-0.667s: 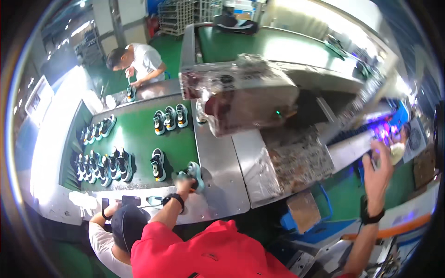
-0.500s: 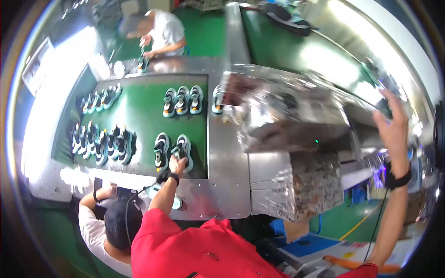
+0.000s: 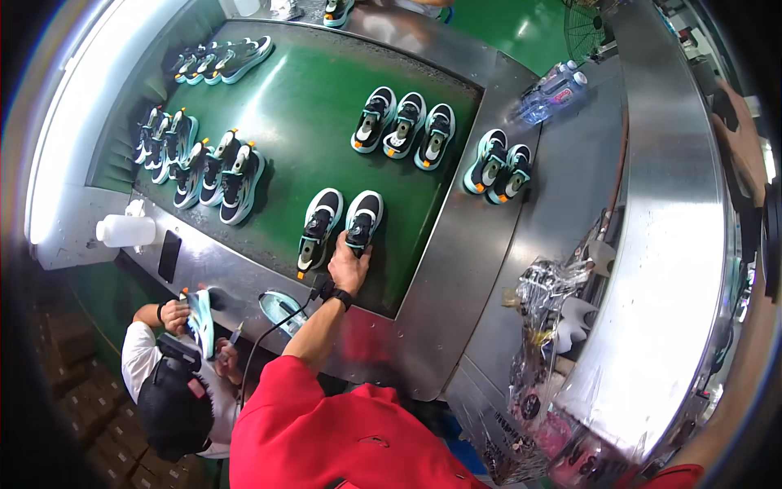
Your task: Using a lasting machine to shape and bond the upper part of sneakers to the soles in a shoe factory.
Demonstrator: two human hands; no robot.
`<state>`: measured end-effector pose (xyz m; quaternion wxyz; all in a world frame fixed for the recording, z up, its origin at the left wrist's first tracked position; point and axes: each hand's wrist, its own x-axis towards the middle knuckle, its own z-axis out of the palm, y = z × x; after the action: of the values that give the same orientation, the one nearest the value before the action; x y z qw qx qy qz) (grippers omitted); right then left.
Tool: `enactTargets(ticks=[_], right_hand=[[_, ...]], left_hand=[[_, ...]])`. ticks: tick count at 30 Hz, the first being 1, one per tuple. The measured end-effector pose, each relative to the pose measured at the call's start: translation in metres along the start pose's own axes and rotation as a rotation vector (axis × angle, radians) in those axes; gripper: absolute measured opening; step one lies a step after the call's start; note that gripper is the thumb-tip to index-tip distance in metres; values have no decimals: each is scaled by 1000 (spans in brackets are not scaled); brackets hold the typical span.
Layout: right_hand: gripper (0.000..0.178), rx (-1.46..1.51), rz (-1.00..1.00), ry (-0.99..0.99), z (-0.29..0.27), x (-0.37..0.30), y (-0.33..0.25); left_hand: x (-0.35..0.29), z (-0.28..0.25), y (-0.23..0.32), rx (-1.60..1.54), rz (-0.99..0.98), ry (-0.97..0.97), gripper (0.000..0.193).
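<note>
My left hand [image 3: 349,265] is closed round the heel end of a black-and-white sneaker [image 3: 365,213] with a pale blue sole, on the green belt [image 3: 326,73]. Its mate, another sneaker [image 3: 319,228], stands just left of it. Far out at the right rim, my right hand [image 3: 743,143] is raised beside a dark object [image 3: 723,110] along the metal structure. The bent edge of the picture hides whether its fingers grip that object.
More sneakers [image 3: 405,126] stand in rows on the belt; a pair [image 3: 497,167] sits on its metal border. Clear bottles [image 3: 554,94] lie beyond. At lower left a co-worker [image 3: 175,407] holds a sneaker [image 3: 200,322] and a thin tool. Crumpled plastic [image 3: 529,342] lies right.
My view has swung right and the belt appears tilted. My left hand stays on the same sneaker. My right hand has shifted toward the right rim. The large foil-like wrap no longer covers the middle.
</note>
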<state>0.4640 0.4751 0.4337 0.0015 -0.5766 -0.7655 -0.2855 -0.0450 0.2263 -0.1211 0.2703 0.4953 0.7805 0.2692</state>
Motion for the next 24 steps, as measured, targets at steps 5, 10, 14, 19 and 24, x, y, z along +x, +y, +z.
enactTargets(ticks=[5, 10, 14, 19, 24], right_hand=[[41, 10, 265, -92, -57, -28, -5], [50, 225, 578, -114, -53, -93, -11], [56, 342, 526, 140, -63, -157, 12], [53, 552, 746, 356, -164, -195, -37], [32, 806, 894, 697, -281, -309, -70]], left_hand=[[8, 19, 16, -39, 69, -131, 62], [-5, 3, -21, 41, 100, -134, 65], [-2, 17, -6, 91, 85, -258, 66], [-18, -2, -4, 164, 533, -85, 88], [-151, -86, 151, -385, 482, -1179, 55]])
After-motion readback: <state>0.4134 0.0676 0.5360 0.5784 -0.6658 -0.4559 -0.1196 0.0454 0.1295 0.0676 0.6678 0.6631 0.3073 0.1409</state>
